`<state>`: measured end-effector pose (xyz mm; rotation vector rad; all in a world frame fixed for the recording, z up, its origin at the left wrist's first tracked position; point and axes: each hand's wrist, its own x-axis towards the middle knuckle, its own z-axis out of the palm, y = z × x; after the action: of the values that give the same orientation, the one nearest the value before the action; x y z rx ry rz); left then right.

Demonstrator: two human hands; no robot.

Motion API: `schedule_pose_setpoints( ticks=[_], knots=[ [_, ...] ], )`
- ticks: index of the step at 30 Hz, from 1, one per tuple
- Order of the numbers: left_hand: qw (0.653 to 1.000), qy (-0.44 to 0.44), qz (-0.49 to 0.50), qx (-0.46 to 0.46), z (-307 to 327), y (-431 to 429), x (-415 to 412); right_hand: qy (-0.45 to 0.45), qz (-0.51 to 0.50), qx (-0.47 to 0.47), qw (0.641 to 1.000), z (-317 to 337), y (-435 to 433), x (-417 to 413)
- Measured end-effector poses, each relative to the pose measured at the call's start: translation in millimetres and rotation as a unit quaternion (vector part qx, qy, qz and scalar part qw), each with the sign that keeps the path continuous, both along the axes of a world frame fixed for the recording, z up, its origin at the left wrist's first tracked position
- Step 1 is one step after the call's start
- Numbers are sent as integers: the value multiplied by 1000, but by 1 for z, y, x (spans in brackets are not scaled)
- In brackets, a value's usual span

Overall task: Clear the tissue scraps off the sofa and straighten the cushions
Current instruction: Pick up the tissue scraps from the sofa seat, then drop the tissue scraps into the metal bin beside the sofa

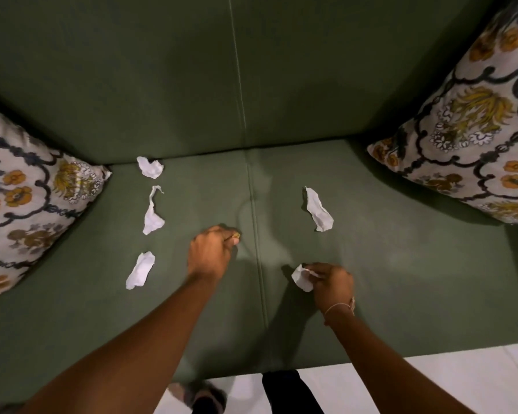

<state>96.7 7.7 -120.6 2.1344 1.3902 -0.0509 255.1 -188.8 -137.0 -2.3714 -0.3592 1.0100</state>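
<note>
White tissue scraps lie on the green sofa seat [401,279]. One scrap [149,167] sits at the back left, a twisted scrap [153,218] lies below it, and a third scrap [140,269] is nearer the front. A long scrap [319,209] lies right of the seam. My right hand [331,283] pinches a small scrap [302,277] just above the seat. My left hand [211,252] is closed in a fist on the seat left of the seam, and whether it holds anything is hidden. A floral cushion [27,198] leans at the left, another floral cushion [473,127] at the right.
The green backrest [192,79] rises behind the seat, with a seam down the middle. The sofa's front edge meets a pale floor [431,383] at the bottom. My feet [204,395] stand close to the front edge.
</note>
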Motion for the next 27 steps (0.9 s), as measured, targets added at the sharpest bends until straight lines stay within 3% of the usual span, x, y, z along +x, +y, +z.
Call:
schedule_pose_setpoints(
  ticks=[2,4,12,15,18,24,27],
  knots=[
    [999,-11,35,-9,9,-16,-25,85,-105,7,991,4,8,-18],
    [997,-17,78,-26,19,-32,-58,127,-122,19,984,8,17,-43],
    [967,5,250,-49,40,-71,-242,165,-21,22,986,29,70,-193],
    [936,-28,341,-84,37,-87,-325,158,47,12,986,30,87,-269],
    [904,-4,412,-113,31,-107,-415,159,131,-28,978,31,100,-366],
    [780,-23,610,-139,-5,-126,-564,235,180,-62,953,8,108,-550],
    [762,-35,628,-155,-34,-118,-608,200,225,-100,948,-18,116,-613]
  ],
)
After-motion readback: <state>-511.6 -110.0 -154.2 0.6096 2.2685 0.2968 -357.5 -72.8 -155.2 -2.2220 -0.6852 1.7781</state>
